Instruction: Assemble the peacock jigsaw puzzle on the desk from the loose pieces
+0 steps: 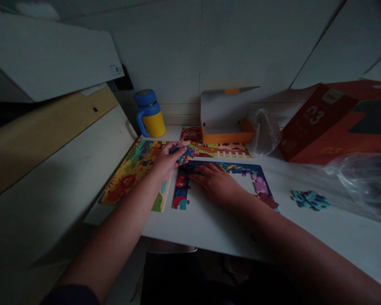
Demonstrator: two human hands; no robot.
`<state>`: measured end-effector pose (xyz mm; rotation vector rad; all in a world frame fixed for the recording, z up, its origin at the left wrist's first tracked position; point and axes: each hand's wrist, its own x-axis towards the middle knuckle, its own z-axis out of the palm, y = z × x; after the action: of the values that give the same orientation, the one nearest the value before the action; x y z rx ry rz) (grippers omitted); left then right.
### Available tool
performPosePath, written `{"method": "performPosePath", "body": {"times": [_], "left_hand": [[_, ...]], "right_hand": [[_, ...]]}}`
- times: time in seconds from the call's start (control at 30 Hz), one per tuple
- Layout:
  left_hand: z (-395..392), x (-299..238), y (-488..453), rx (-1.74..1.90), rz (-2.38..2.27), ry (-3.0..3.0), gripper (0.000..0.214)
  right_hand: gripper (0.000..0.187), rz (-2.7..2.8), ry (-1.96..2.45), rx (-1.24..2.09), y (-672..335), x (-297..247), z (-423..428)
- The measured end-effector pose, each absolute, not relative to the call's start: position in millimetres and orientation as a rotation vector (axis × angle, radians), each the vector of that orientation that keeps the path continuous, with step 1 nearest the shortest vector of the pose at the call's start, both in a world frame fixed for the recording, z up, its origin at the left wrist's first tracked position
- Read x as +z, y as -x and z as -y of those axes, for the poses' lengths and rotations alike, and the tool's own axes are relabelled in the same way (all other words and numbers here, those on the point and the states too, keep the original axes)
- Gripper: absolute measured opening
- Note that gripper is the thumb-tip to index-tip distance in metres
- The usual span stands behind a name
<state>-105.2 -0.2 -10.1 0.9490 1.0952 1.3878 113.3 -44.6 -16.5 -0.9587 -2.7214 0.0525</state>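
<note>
We note the left hand (167, 163) pinching a dark puzzle piece (178, 149) just above the blue jigsaw's (181, 188) long top edge; the right hand (216, 184) lies open on it.

White numerals "23" on the red box (317, 116), small label (330, 98) above, yellow print (332, 150) below, both too blurred to read

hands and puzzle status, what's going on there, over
Left hand pinching dark blue puzzle piece. Right hand flat on partly built dark blue jigsaw. Teal puzzle pieces off to right, near clear plastic bag.
</note>
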Motion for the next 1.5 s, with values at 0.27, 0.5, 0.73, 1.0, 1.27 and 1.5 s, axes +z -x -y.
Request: {"method": "performPosePath", "body": {"times": [0.27,0.5,0.73,1.0,1.27,1.5], "left_hand": [[3.7,-8.1,102.9,1.337,-1.070,-0.983,0.055],[9.6,-12.3,93.1,1.198,-1.025,-1.124,0.047],[12.2,-13.0,93.4,1.123,-0.967,-1.133,0.044],[13.0,-9.8,94.1,1.126,-0.975,-1.191,0.046],[16.7,-4.1,92.3,1.091,-0.922,-1.244,0.048],[12.9,-6.9,97.5,1.132,-0.928,-1.101,0.052]], "right_hand": [[0.037,2.429,1.021,0.252,-116.3,-13.6,41.5],[0.046,2.103,1.132,0.337,-124.1,-9.7,33.6],[0.033,2.112,1.160,0.334,-125.2,-7.2,32.5],[0.029,1.962,1.200,0.571,-126.5,-12.2,31.3],[0.035,1.620,1.052,1.190,-127.2,-21.9,22.6],[0.048,1.332,0.972,1.514,-128.1,-17.2,23.1]]}}
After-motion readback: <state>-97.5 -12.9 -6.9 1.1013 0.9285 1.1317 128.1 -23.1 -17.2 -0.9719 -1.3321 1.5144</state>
